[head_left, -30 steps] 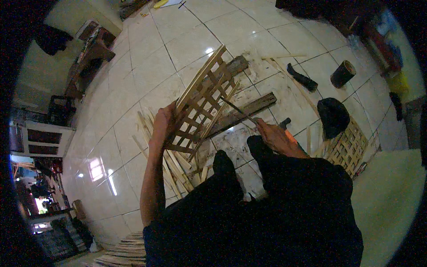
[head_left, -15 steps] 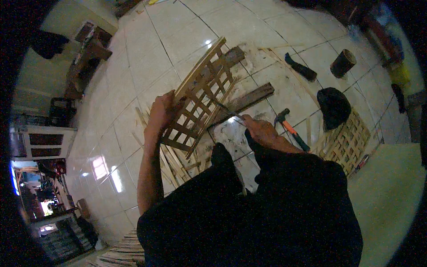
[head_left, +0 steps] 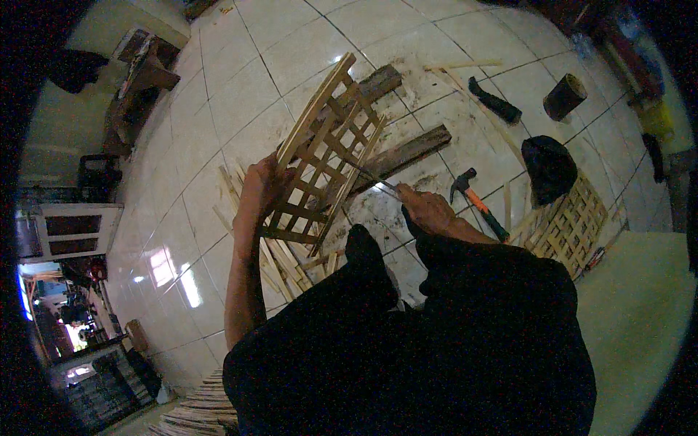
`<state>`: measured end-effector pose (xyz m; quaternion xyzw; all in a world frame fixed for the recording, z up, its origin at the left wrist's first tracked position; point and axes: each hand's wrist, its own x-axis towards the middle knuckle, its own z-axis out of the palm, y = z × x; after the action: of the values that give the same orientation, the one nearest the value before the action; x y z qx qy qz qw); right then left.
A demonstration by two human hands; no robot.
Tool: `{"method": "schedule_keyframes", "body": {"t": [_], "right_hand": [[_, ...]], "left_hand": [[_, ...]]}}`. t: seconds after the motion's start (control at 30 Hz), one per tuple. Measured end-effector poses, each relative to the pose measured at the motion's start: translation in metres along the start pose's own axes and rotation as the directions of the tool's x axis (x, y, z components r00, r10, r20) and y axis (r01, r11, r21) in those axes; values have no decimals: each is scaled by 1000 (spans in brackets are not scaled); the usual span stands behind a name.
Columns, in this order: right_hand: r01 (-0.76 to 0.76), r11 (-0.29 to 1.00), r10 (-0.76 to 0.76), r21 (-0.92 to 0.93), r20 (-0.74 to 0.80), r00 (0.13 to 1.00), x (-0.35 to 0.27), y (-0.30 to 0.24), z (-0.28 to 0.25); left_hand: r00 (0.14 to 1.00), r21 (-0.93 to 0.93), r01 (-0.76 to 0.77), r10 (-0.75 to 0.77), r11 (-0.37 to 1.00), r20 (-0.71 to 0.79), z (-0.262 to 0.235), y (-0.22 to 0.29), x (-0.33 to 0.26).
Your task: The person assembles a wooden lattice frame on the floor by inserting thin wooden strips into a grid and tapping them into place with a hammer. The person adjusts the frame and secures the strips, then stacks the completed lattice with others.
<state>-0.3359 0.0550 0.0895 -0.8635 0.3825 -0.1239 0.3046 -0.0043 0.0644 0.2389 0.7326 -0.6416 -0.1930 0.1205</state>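
A wooden lattice panel (head_left: 300, 198) with square openings stands tilted on edge over the floor. My left hand (head_left: 263, 185) is closed around its left long edge, with the fingertips partly hidden behind the strips. In my right hand (head_left: 429, 209), a thin blade-like tool (head_left: 379, 182) points left and touches or nearly touches the panel's right edge. Its handle is covered by my fingers. Two rough wooden beams lie beneath and behind the panel, the nearer beam (head_left: 414, 154) just beyond the tool.
A claw hammer (head_left: 478, 203) with an orange and black handle lies right of my right hand. Farther right are a black cloth-like bundle (head_left: 547, 168), another lattice panel (head_left: 571, 225), a dark sheath-like piece (head_left: 494, 102) and a short log (head_left: 565, 97). Loose strips (head_left: 280, 265) lie below the held panel.
The held panel has tilted slightly, its upper end shifting left and its lower end a little right. Both hands keep their grips, and the tool stays by the panel's right edge.
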Motion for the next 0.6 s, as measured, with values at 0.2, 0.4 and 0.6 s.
{"method": "schedule_keyframes", "body": {"t": [0.2,0.4,0.6], "right_hand": [[-5,1000,4,-18,-17,1000,5,-15,-19],[-56,995,59,-86,38,998,21,-17,-12],[7,998,-12,-62,-85,996,10,-25,-25]], "left_hand": [[1000,56,-4,4,998,-2,1,-7,9],[999,42,31,-31,999,-11,6,-9,9],[1000,-38,14,-14,999,0,4,1,6]]}}
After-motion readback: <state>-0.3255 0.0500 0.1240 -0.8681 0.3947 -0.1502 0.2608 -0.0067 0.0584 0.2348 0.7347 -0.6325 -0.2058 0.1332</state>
